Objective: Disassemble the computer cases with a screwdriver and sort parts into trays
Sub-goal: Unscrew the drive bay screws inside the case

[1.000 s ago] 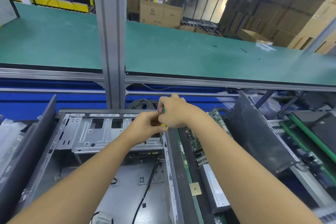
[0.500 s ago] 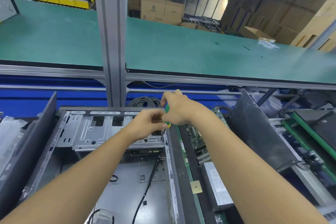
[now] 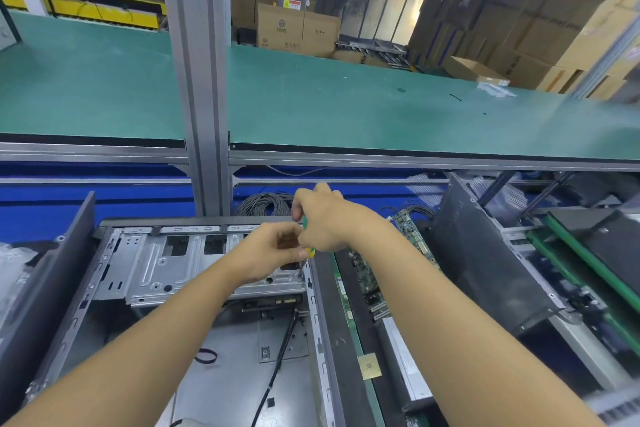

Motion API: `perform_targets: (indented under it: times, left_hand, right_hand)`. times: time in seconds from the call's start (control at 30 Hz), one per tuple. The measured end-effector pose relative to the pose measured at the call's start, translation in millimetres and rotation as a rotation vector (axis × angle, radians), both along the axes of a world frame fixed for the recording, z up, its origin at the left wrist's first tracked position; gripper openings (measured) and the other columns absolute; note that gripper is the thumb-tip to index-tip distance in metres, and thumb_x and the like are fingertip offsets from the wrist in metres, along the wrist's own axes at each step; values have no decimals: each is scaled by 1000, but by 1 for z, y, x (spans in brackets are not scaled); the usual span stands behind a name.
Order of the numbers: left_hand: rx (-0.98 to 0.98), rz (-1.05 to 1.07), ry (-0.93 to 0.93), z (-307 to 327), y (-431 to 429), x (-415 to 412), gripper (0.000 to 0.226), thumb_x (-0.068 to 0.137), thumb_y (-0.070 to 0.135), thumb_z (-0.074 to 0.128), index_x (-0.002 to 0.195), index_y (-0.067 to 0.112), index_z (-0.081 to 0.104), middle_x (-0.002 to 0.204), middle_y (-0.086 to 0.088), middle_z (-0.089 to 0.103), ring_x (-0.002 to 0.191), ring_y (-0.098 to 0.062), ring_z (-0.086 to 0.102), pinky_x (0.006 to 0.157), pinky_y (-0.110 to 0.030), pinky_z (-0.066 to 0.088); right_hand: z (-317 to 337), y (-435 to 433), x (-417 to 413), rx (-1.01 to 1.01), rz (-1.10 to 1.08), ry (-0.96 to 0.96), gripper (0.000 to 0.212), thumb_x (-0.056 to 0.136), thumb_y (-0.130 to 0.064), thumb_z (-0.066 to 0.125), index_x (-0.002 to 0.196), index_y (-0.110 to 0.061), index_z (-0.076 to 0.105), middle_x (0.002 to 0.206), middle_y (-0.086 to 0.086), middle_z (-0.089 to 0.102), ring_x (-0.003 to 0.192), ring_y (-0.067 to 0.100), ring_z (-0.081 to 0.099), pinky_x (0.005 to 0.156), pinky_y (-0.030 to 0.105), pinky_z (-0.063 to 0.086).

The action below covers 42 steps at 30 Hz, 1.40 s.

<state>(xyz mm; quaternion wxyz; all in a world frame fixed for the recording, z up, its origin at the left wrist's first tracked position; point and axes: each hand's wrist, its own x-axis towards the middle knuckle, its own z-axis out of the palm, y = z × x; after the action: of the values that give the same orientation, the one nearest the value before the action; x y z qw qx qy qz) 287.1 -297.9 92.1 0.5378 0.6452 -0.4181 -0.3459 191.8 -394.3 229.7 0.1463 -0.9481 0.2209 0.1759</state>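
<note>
Right hand (image 3: 322,218) wraps screwdriver (image 3: 309,251) handle, tip down at far right corner of drive cage (image 3: 166,263) in open case (image 3: 221,350). Left hand (image 3: 273,253) curled beside shaft; pinching or not, cannot tell. Case looks stiff, heavy, sharp-edged: grip rims. Open room left; boards (image 3: 367,281) crowd right edge.

An open grey metal computer case (image 3: 235,381) lies flat. A green-and-yellow screwdriver (image 3: 310,251) stands nearly upright, its tip at the drive cage's (image 3: 156,267) right corner.
</note>
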Motion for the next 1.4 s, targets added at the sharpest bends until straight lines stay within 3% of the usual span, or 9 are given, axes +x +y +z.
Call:
perform_targets:
  times: [0.17,0.33,0.5,0.7,0.87,1.0,1.1,1.23,1.4]
  left_hand:
    - [43,33,-140,2,-12,-9,24,83,15,80,98,22,64,82,9,71,73,2,62,67,-12,48]
    - [46,-3,-155,5,-10,-10,39,79,19,84,97,46,62,93,15,68,82,-3,62,76,-18,47]
    - [-3,2,8,8,3,-2,22,91,-1,68,109,11,71,104,-3,75,100,-14,68,85,-23,54]
    - [5,25,-28,5,-6,-6,30,84,6,77,109,13,62,105,-23,65,97,-34,66,92,-53,53]
    - [23,26,-77,2,-10,-7,31,81,14,82,104,27,66,105,-16,66,97,-36,65,89,-50,55]
    - [-21,24,12,3,1,0,27,89,3,71,111,19,72,110,1,74,103,-13,69,90,-24,54]
    - [-14,42,45,3,3,2,26,86,-1,74,110,6,68,103,-7,75,101,-19,70,89,-27,54]
    - [60,50,-91,5,-5,-5,28,82,19,81,104,17,63,102,-21,67,96,-37,64,86,-45,56]
    - [21,9,-131,2,-6,-7,27,84,20,80,104,32,68,111,-4,63,92,-26,62,89,-38,55]
  right_hand:
    - [-9,11,0,-72,-264,-42,73,98,-62,44,152,-18,22,145,16,35,117,35,47,67,36,37]
    - [-15,10,2,-103,-226,-123,35,98,-11,55,129,-7,38,125,17,51,107,36,55,69,39,40]
    - [-6,0,0,38,-72,-111,36,89,-5,61,120,-18,47,119,3,34,122,31,32,74,38,41]
    - [-12,3,-2,21,-320,-160,84,92,-73,43,147,-11,29,148,16,32,125,38,43,77,43,42]
    - [-12,5,0,-62,-244,-173,35,106,-40,39,120,-9,42,114,15,57,80,28,52,52,34,31]
    - [-2,0,0,-45,-60,-53,13,99,-19,52,112,-21,51,127,8,41,104,30,50,76,40,49]
    - [-2,1,-3,20,-35,-33,16,97,-24,54,112,-29,49,125,4,36,113,29,39,77,38,42]
    - [-10,8,-1,-16,-237,-103,71,97,-66,38,145,-15,32,146,18,36,122,39,47,81,43,42]
    - [-15,4,-1,-82,-189,-137,26,106,-36,41,110,-10,40,110,13,56,81,28,52,56,36,36]
